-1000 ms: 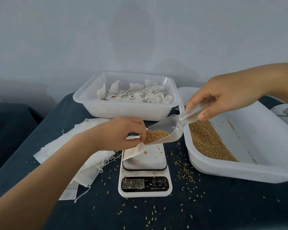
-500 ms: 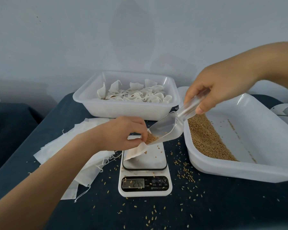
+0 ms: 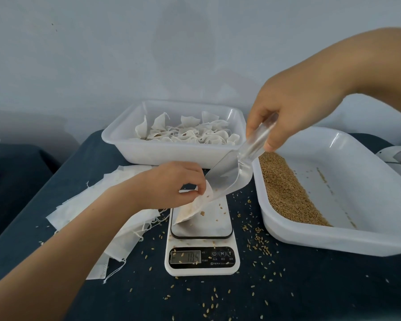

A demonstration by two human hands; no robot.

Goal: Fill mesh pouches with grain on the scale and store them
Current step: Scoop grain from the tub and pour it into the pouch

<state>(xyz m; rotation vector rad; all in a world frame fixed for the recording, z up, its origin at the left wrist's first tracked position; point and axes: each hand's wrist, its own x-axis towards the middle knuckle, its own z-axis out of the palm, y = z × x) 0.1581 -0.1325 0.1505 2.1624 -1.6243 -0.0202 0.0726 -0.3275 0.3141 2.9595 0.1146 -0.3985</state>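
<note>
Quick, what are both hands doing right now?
Left hand: pinches the mesh pouch open.
Right hand: grips the scoop handle.

I see both forearms bare, no sleeve reaching them near the scale [image 3: 202, 230]. My left hand [image 3: 171, 184] and right hand [image 3: 296, 107] wear no gloves. No rings or watch show.

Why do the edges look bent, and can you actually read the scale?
Head view: the wide-angle lens bows the grain tray and stretches the arms near the edges; light is soft and even, with faint shadows on the wall; the clear scoop shows pale glare; the scale display digits are too blurred to read surely.
</note>
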